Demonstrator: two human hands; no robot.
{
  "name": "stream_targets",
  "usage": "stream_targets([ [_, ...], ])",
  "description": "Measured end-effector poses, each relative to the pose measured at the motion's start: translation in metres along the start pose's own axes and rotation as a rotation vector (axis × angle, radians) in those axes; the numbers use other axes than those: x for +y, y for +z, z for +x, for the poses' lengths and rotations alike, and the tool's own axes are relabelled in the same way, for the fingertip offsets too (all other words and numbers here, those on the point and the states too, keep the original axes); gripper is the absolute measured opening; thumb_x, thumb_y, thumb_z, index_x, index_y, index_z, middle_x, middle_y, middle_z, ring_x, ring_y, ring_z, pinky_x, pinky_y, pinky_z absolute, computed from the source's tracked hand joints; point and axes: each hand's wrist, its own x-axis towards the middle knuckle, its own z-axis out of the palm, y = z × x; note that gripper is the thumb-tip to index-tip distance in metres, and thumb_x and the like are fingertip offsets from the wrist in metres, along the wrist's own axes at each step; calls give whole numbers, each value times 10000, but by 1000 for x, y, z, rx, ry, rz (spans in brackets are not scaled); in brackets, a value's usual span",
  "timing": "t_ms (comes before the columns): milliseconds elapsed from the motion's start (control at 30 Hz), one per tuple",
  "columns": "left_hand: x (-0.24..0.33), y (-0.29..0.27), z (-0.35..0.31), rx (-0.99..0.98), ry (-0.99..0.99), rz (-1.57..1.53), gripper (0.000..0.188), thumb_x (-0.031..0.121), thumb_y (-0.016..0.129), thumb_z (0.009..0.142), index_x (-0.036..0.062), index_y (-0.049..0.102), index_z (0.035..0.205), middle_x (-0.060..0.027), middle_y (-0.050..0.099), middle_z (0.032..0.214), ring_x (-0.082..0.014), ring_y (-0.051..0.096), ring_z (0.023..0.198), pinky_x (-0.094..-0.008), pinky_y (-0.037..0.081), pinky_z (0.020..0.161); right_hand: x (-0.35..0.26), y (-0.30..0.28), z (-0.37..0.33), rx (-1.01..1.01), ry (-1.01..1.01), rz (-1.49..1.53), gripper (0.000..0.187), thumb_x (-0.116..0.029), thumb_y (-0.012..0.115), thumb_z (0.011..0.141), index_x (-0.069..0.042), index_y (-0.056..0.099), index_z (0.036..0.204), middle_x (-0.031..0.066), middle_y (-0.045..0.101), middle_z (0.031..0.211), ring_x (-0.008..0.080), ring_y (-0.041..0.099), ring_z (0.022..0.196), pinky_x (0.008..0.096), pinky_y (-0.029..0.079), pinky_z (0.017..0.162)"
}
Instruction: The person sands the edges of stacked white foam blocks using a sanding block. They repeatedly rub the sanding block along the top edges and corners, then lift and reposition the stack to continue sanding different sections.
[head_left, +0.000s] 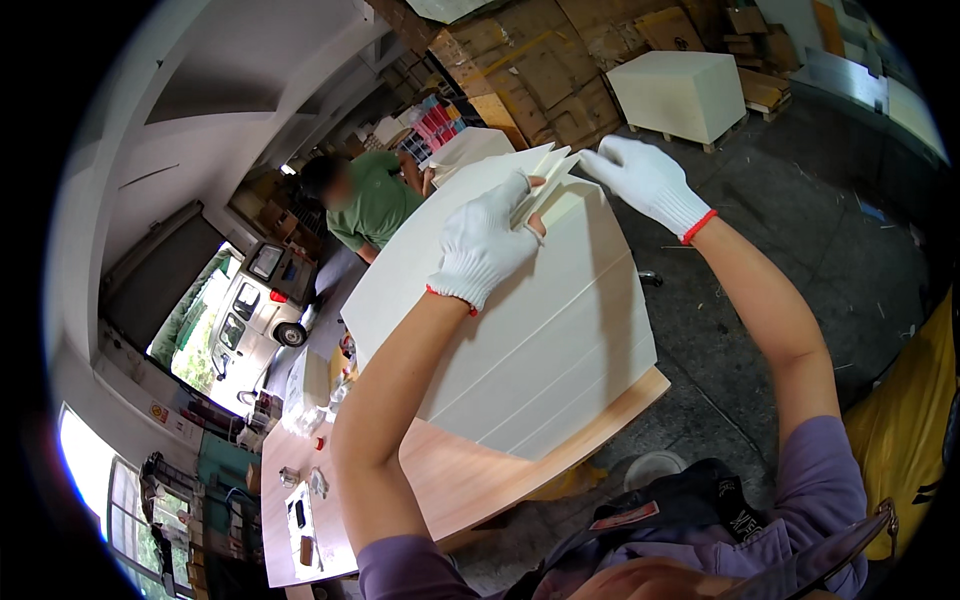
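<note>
A tall stack of large white paper sheets (520,340) stands on the wood-coloured table, in front of me. My left hand (487,240), in a white knitted glove with a red cuff, lies over the top of the stack. Its bare thumb and fingertip pinch a few lifted sheets (545,180) near the far right corner. Just right of that corner is my right hand (645,185), gloved the same way. Its fingers are bent and slightly apart, with the tips close to the sheet corners; whether they touch is unclear.
A phone and small items lie on the table (380,500) at left. A person in a green shirt (375,195) works beyond the stack. Another white stack on a pallet (680,100) and cardboard boxes (540,70) stand behind; a yellow sack (905,410) is at right.
</note>
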Motion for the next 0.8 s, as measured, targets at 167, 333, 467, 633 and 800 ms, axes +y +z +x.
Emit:
stream_targets([
  [167,-8,2,0,-35,-21,20,391,273,707,886,252,707,1276,-139,772,1018,-354,737,935,-450,571,840,-17,-11,-8,-248,-43,-135,659,-709,505,941,-87,724,950,135,719,847,322,707,840,428,515,741],
  [333,-8,5,16,-91,-72,73,364,323,683,912,244,721,1266,-139,773,1014,-356,731,916,-455,563,815,-15,-15,-2,-215,-216,-288,595,-647,504,957,-97,731,946,142,724,843,331,708,808,447,525,720],
  [467,-7,7,24,-205,-148,73,381,346,660,944,214,721,1296,-145,730,1037,-349,678,996,-433,521,916,-20,-18,4,-160,-387,-361,539,-608,503,1000,-113,716,993,131,714,845,330,692,805,446,527,725],
  [633,-10,15,23,-170,-162,18,374,340,674,956,208,723,1302,-148,772,1081,-347,725,984,-432,550,865,-12,2,19,-76,-373,-54,538,-575,451,1033,-103,709,1011,174,712,944,351,690,939,459,529,816],
  [800,-23,11,12,-211,-186,-284,393,331,700,964,168,718,1321,-125,779,1070,-253,732,970,-375,540,873,-14,19,14,-100,-112,310,643,-622,437,1034,-18,650,984,200,668,919,380,647,919,454,479,826],
])
